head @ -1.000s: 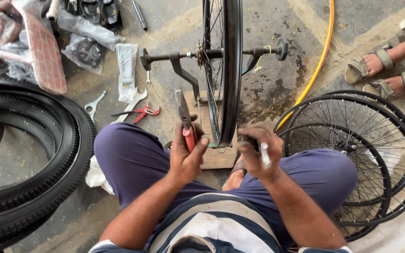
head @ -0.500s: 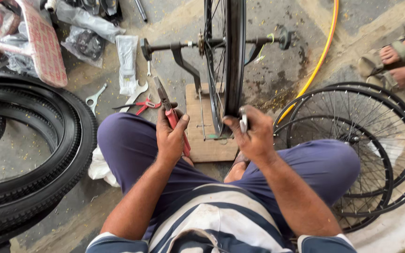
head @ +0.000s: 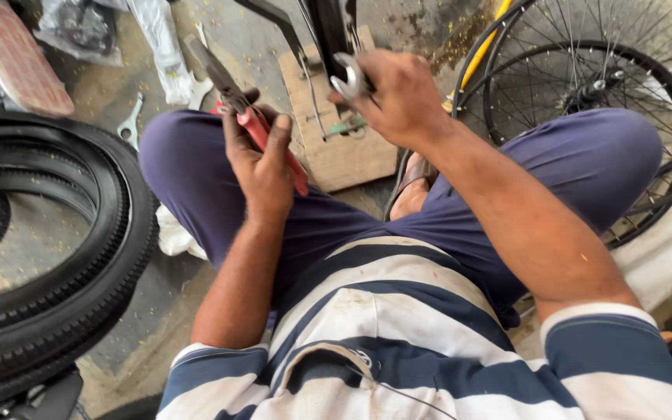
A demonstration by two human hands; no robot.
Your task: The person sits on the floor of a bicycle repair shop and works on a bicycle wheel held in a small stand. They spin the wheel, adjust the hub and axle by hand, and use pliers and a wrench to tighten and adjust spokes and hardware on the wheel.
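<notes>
Left hand [head: 258, 167] grips one pair of red-handled metal pliers [head: 252, 118]; right hand [head: 398, 97] pinches one small silver spanner [head: 349, 78] against upright black wheel [head: 334, 31]; wooden block [head: 336, 132] between; two stacked black rubber tyres [head: 48, 257] crowd left; two spoked rims [head: 585, 85] right.
</notes>
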